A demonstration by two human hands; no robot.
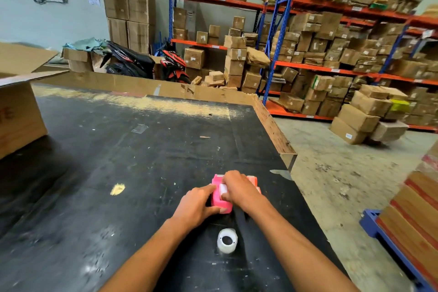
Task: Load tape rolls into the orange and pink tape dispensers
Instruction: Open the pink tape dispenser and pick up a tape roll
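Note:
The pink tape dispenser [219, 199] rests on the black table [118, 161], near its right side. My left hand [196, 204] grips its left flank, fingers wrapped around the body. My right hand [237, 188] lies over its top, fingers pressing on a white part in the middle. Behind my right hand, an orange dispenser [253, 181] shows only as a sliver. A clear tape roll [227, 240] stands free on the table between my forearms, closer to me than the dispensers.
A large open cardboard box [19, 111] occupies the table's left side. A cardboard wall [142, 87] lines the far edge and right edge. Right of the table are concrete floor, a blue pallet [379, 225] with stacked boxes, and shelving full of cartons.

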